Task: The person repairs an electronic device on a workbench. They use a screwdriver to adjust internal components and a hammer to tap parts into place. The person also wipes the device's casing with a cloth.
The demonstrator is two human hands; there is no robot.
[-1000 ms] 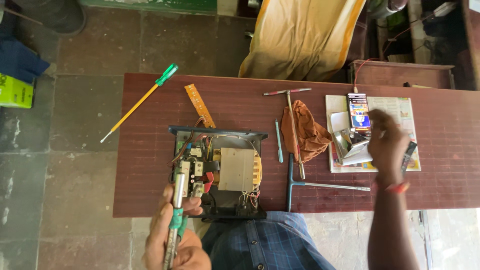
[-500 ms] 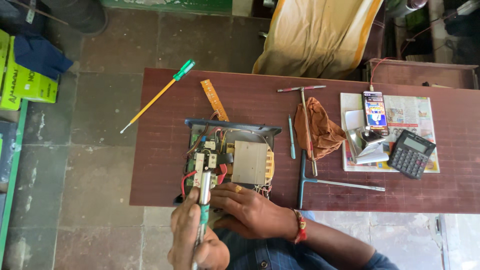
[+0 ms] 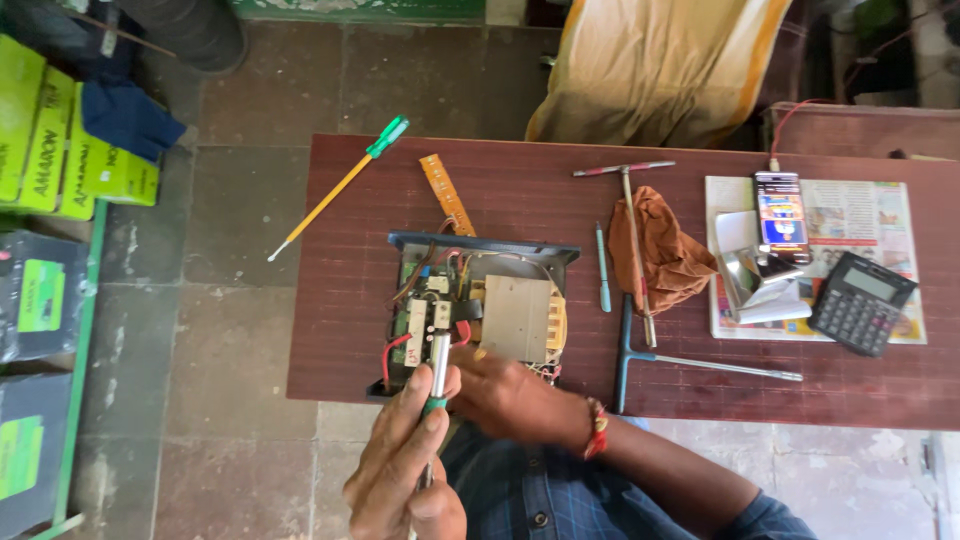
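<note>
Now the right hand (image 3: 515, 395), which a second ago was far out over the newspaper (image 3: 850, 215) at the right end of the tabletop (image 3: 340, 330), lies at the near edge of the opened electrical unit (image 3: 480, 305), as it already did half a second ago; its fingers are bent down against the unit's front rim beside the metal transformer block (image 3: 515, 318), and whether they pinch anything there cannot be made out. The left hand (image 3: 405, 470) has stayed put, fingers clenched round the green-collared tool (image 3: 437, 368) whose metal shaft points up into the red wiring at the unit's left side. The tool's tip is lost among the wires, and its lower end is hidden in the fist. The phone (image 3: 781, 215), the calculator (image 3: 860, 302), the brown rag (image 3: 665, 250) and both T-handled wrenches (image 3: 700, 365) lie as they did. The long green-handled screwdriver (image 3: 335, 188) overhangs the tabletop's far left corner. The person's body is cut off at the bottom edge.
</note>
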